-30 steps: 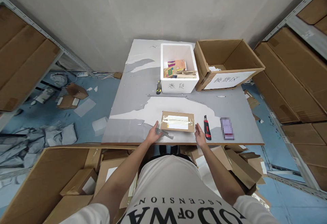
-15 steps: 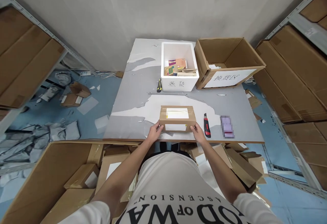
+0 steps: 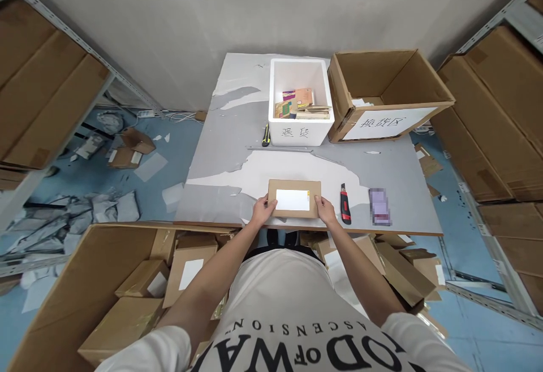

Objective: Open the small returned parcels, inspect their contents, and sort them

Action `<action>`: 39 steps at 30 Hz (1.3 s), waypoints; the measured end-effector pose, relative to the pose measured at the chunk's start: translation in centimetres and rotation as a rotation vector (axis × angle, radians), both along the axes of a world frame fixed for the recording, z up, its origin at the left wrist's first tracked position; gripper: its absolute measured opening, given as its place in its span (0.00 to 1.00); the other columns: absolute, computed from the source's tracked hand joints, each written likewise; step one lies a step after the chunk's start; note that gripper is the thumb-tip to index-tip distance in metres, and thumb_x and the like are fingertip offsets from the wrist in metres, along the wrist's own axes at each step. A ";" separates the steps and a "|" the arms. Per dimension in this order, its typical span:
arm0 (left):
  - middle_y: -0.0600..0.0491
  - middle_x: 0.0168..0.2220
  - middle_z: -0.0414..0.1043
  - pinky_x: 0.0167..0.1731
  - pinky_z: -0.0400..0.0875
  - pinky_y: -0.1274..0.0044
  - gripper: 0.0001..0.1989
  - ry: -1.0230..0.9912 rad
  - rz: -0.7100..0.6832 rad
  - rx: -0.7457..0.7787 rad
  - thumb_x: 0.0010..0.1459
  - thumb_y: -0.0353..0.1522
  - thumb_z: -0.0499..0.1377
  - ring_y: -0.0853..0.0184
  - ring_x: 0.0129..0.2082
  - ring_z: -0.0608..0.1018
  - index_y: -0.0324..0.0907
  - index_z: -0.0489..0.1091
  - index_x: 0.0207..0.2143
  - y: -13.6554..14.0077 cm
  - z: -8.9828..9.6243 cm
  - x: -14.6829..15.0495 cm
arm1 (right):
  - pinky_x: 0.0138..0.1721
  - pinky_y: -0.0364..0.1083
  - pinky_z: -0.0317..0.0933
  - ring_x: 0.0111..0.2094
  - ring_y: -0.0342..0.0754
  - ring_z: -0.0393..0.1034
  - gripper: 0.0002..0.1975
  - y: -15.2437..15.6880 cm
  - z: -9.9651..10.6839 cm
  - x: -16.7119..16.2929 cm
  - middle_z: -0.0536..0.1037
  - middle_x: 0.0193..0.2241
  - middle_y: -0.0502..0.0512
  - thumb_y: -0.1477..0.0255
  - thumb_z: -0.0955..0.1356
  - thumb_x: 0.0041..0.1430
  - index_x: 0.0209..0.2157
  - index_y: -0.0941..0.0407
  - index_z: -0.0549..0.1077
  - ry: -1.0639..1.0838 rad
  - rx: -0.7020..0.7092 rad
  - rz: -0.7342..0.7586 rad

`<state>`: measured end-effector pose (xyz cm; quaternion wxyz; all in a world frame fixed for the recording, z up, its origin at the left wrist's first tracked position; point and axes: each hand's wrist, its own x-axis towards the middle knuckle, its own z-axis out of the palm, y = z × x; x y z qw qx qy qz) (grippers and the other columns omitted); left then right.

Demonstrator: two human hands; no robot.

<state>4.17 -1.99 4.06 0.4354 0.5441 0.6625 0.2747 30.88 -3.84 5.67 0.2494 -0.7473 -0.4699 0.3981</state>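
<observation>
Between my two hands is a small brown cardboard box [image 3: 294, 213], its labelled face turned up toward me at the table's front edge. A white label [image 3: 292, 199] with a small yellow mark covers much of that face. My left hand [image 3: 263, 211] grips the box's left end, thumb on the front face. At the other end my right hand [image 3: 324, 210] grips it in the same way. Just right of that hand lies a red and black utility knife [image 3: 345, 204]. Farther right is a blurred purple item [image 3: 379, 207].
At the table's [image 3: 229, 157] back stand a white foam box [image 3: 302, 133] holding flat packets and an open carton [image 3: 392, 126] with a handwritten sign. A yellow-black utility knife [image 3: 266, 135] lies by the foam box. Below the front edge, a large carton [image 3: 55, 298] holds boxes.
The box has been turned in my hands: two labelled faces showed before, and now a single labelled face points up at me. Both hands still hold its ends. The view has shifted slightly.
</observation>
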 end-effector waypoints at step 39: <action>0.49 0.48 0.76 0.53 0.66 0.62 0.18 -0.094 -0.081 -0.009 0.55 0.35 0.58 0.53 0.50 0.75 0.42 0.74 0.48 -3.9 -1.5 -1.8 | 0.53 0.59 0.62 0.48 0.59 0.73 0.27 -5.4 -3.6 0.8 0.81 0.41 0.59 0.67 0.64 0.55 0.57 0.56 0.68 0.068 0.100 0.046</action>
